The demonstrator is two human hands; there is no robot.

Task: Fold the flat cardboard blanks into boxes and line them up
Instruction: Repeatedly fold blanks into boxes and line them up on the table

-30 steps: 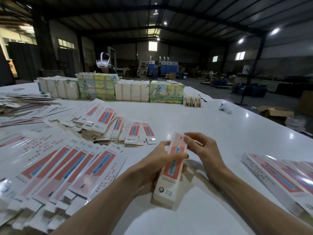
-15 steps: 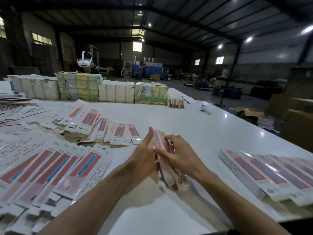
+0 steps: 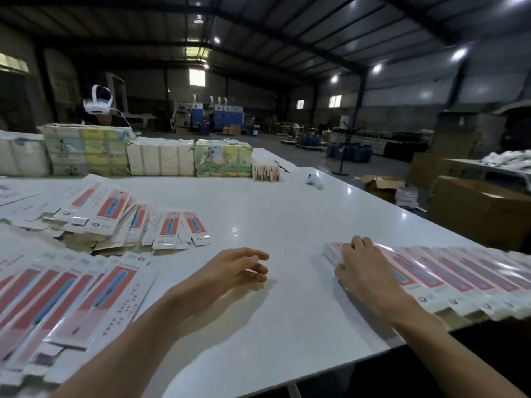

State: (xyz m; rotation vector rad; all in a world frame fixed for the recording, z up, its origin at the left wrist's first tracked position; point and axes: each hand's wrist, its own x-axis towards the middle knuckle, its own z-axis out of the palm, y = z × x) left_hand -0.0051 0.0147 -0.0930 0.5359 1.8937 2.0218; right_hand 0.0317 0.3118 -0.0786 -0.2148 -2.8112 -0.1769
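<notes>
A row of folded boxes [image 3: 448, 274], white with red and blue panels, lies along the right part of the white table [image 3: 287, 219]. My right hand [image 3: 363, 267] lies flat on the leftmost box [image 3: 333, 251] of that row, fingers fairly straight over it. Above the bare table centre hovers my left hand [image 3: 232, 270], fingers loosely curled, holding nothing. Flat blanks [image 3: 71, 300] lie fanned out at the near left. A looser heap of blanks [image 3: 123, 216] sits behind them.
Wrapped bundles of stock [image 3: 161, 156] stand in a line along the table's far side, with a small stack of cards [image 3: 265, 171] at its end. A white object [image 3: 313, 179] lies near the far right edge. Cardboard cartons [image 3: 482, 208] stand on the floor right of the table.
Both hands held a box upright at the table centre. My right hand has carried it right and laid it at the left end of the row; my left hand let go.
</notes>
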